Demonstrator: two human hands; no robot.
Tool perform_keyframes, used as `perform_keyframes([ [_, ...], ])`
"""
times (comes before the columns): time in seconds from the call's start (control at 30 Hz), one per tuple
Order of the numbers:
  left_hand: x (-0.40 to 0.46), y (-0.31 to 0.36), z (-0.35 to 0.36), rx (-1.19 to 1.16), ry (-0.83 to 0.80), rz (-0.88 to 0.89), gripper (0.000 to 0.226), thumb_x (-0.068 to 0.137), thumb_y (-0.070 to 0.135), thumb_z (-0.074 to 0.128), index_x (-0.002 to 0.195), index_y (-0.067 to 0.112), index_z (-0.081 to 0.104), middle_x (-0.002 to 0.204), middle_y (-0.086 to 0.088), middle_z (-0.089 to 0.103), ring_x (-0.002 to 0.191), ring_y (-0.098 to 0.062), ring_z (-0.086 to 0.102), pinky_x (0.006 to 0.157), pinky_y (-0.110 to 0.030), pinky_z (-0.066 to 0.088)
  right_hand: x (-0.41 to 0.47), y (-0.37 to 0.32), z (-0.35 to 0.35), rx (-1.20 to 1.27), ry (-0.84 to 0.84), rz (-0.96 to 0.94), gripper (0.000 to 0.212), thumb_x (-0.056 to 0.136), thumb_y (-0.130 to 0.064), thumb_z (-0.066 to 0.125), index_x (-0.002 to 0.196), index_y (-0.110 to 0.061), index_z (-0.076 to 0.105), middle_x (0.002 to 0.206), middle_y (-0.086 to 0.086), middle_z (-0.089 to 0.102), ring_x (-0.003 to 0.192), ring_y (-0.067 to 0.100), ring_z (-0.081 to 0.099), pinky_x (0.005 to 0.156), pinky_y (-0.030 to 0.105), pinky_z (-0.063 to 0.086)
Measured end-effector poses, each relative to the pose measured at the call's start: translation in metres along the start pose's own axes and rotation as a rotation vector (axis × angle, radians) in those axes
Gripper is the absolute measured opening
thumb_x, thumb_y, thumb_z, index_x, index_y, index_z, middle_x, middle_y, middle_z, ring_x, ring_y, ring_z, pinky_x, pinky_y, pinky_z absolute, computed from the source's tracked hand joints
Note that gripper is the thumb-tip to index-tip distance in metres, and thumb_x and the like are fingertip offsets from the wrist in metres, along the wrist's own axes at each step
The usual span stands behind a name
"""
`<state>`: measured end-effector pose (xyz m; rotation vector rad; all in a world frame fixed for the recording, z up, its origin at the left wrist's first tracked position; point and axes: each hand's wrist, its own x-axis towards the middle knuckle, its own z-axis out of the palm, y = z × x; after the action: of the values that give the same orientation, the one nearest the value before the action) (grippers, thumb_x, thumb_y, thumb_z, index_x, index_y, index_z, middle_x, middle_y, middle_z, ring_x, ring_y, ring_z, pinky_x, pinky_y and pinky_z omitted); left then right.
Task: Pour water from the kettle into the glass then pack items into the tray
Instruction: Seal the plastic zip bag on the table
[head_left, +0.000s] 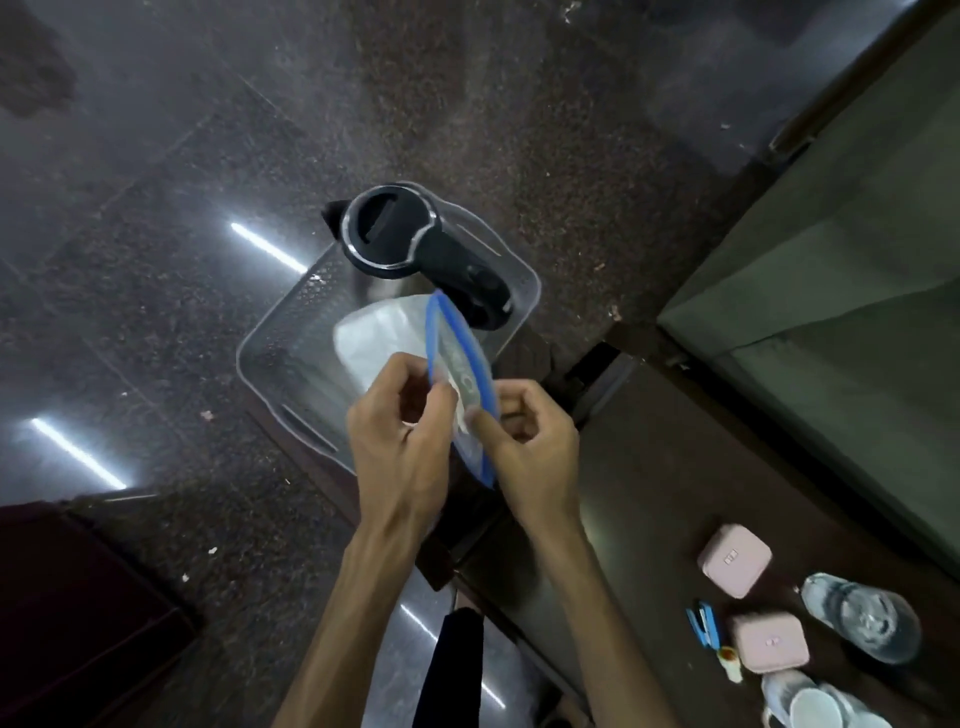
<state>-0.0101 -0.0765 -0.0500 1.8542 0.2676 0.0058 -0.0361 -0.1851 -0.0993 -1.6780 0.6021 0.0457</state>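
A black kettle (405, 234) stands in the far corner of a clear plastic tray (275, 332) that sits at the end of a dark wooden table. A white bag (379, 332) lies in the tray beside the kettle. Over the tray's near side, my left hand (400, 436) and my right hand (524, 441) both pinch a clear zip bag with a blue seal (457, 358), held edge-up between them. A glass of water (862, 618) stands on the table at the lower right.
Two pink square boxes (732, 566) (774, 644), a blue stapler (704, 626) and a small bottle (730, 662) lie on the table near the glass. Another clear container (810, 701) sits at the bottom right. A green sofa (857, 270) borders the right; speckled floor lies beyond.
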Motion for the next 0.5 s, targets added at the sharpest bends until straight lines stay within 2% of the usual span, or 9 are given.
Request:
perform_keyframes([
  [0.07, -0.019, 0.005, 0.019, -0.059, -0.038, -0.011, 0.018, 0.093, 0.010, 0.058, 0.076, 0.008, 0.057, 0.064, -0.009, 0.055, 0.059, -0.015, 0.050, 0.055, -0.034, 0.043, -0.012, 0.005, -0.026, 0.041, 0.158, 0.047, 0.010, 0.084, -0.008, 0.079, 0.091, -0.012, 0.073, 0.081, 0.001, 0.076, 0.071, 0.019, 0.072, 0.064, 0.032, 0.060],
  [0.13, -0.041, 0.005, 0.043, -0.102, -0.064, -0.040, 0.017, 0.095, 0.011, 0.060, 0.078, 0.007, 0.059, 0.067, -0.017, 0.058, 0.060, -0.020, 0.051, 0.056, -0.039, 0.045, -0.026, 0.018, -0.059, 0.009, 0.329, 0.095, 0.015, 0.080, -0.003, 0.078, 0.083, -0.011, 0.066, 0.070, 0.000, 0.068, 0.058, 0.015, 0.063, 0.057, 0.030, 0.053],
  [0.2, -0.058, -0.002, 0.061, -0.130, -0.065, -0.080, 0.014, 0.092, 0.009, 0.063, 0.078, 0.011, 0.062, 0.067, -0.012, 0.060, 0.060, -0.018, 0.053, 0.058, -0.038, 0.046, -0.039, 0.032, -0.081, -0.142, 0.454, 0.131, 0.024, 0.074, -0.004, 0.076, 0.077, -0.015, 0.055, 0.057, -0.005, 0.052, 0.049, 0.010, 0.045, 0.053, 0.032, 0.045],
  [0.27, -0.085, -0.008, 0.088, -0.131, -0.111, -0.115, 0.011, 0.087, 0.009, 0.064, 0.079, 0.017, 0.065, 0.069, -0.006, 0.065, 0.061, -0.015, 0.055, 0.061, -0.038, 0.050, -0.057, 0.047, -0.111, -0.373, 0.508, 0.106, 0.028, 0.071, -0.009, 0.076, 0.076, -0.019, 0.050, 0.053, -0.007, 0.048, 0.047, 0.015, 0.045, 0.050, 0.039, 0.045],
  [0.33, -0.111, -0.019, 0.109, -0.093, -0.176, -0.138, 0.008, 0.086, 0.011, 0.065, 0.082, 0.018, 0.067, 0.072, -0.003, 0.068, 0.062, -0.014, 0.059, 0.062, -0.040, 0.053, -0.072, 0.057, -0.137, -0.534, 0.452, 0.116, 0.018, 0.074, -0.012, 0.073, 0.080, -0.022, 0.059, 0.059, -0.004, 0.061, 0.056, 0.024, 0.060, 0.054, 0.041, 0.051],
  [0.4, -0.152, -0.028, 0.137, -0.046, -0.281, -0.159, 0.007, 0.089, 0.011, 0.067, 0.086, 0.017, 0.069, 0.074, -0.004, 0.070, 0.063, -0.020, 0.063, 0.064, -0.039, 0.054, -0.090, 0.072, -0.180, -0.646, 0.327, 0.266, 0.019, 0.079, -0.018, 0.071, 0.096, -0.026, 0.073, 0.079, -0.001, 0.076, 0.078, 0.027, 0.071, 0.067, 0.037, 0.057],
  [0.43, -0.171, -0.034, 0.148, -0.024, -0.325, -0.175, 0.007, 0.090, 0.010, 0.068, 0.089, 0.017, 0.070, 0.075, -0.004, 0.071, 0.064, -0.021, 0.064, 0.064, -0.037, 0.054, -0.098, 0.081, -0.199, -0.646, 0.262, 0.341, 0.025, 0.080, -0.022, 0.070, 0.103, -0.029, 0.076, 0.088, -0.001, 0.078, 0.086, 0.026, 0.072, 0.073, 0.035, 0.058],
  [0.5, -0.205, -0.043, 0.166, 0.032, -0.393, -0.201, 0.010, 0.091, 0.007, 0.070, 0.092, 0.017, 0.072, 0.075, -0.002, 0.072, 0.065, -0.017, 0.064, 0.063, -0.031, 0.052, -0.112, 0.098, -0.231, -0.530, 0.189, 0.409, 0.026, 0.082, -0.022, 0.068, 0.105, -0.027, 0.079, 0.093, -0.002, 0.081, 0.091, 0.020, 0.074, 0.078, 0.031, 0.059],
])
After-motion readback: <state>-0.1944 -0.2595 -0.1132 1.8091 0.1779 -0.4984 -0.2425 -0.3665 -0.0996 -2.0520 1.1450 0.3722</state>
